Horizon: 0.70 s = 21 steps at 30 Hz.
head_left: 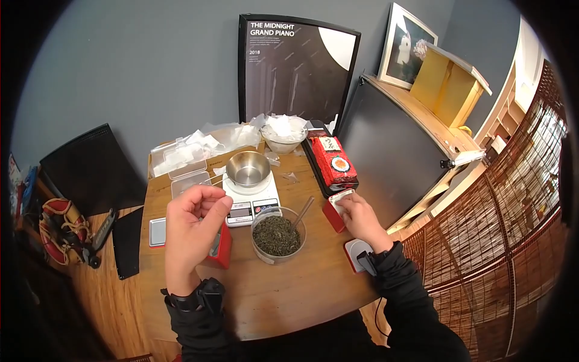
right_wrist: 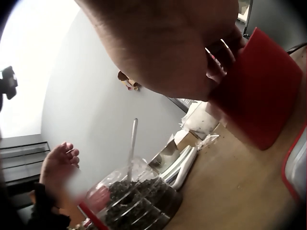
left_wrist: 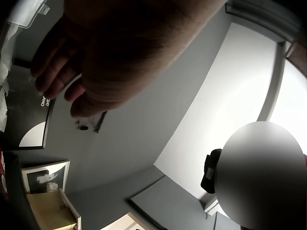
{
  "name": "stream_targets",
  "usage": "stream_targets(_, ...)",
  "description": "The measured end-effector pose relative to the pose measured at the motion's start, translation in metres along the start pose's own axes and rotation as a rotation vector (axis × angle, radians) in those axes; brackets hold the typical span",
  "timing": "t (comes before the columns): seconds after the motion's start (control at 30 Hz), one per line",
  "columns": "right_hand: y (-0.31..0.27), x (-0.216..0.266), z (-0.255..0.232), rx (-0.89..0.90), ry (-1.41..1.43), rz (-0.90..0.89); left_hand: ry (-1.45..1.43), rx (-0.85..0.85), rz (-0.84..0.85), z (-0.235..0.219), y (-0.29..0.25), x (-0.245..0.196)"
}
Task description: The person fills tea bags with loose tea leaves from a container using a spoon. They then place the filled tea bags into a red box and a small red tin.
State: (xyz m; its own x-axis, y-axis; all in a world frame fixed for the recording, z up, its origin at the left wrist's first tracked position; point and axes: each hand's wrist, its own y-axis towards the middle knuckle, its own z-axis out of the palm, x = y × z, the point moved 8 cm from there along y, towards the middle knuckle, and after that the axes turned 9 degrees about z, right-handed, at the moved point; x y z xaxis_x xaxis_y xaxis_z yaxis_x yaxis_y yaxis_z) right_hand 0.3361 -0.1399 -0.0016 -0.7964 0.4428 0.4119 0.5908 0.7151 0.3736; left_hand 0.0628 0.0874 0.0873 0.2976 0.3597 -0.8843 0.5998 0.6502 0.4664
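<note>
My left hand is raised over the left side of the table, fingers loosely bent and nothing visible in them. Partly hidden behind it stands an uncovered red tin. My right hand grips another red tin at its top, where something white shows under the fingers. In the right wrist view, that tin shows a plain red side beside the hand. Between the hands stands a clear tub of dark dried leaves, with a spoon leaning in it.
Behind the tub, a steel pan sits on a white kitchen scale. Red-rimmed lids lie left and right. At the back are a red packet on a black tray, a bowl of white sachets and plastic boxes.
</note>
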Motion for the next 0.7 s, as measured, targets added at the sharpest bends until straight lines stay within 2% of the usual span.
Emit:
stream_targets(0.13,0.009,-0.019,0.018,0.194,-0.04,0.145,-0.019,0.004,0.002,0.0,-0.001,0.001)
stream_targets(0.33,0.02,-0.029,0.027,0.285,-0.048,0.128,0.009,0.01,-0.001,-0.004,0.001,0.001)
stream_targets(0.47,0.018,-0.021,0.023,0.28,-0.036,0.109,0.039,-0.02,0.014,-0.019,0.001,0.002)
stream_targets(0.57,0.013,-0.009,0.006,0.213,0.005,0.078,0.069,-0.055,0.014,-0.03,0.001,-0.002)
stream_targets(0.63,0.01,-0.013,-0.003,0.16,0.077,0.145,0.071,-0.077,0.013,-0.035,0.002,-0.002)
stream_targets(0.7,0.008,-0.013,-0.007,0.098,0.087,0.084,0.073,-0.078,0.018,-0.038,0.002,-0.001)
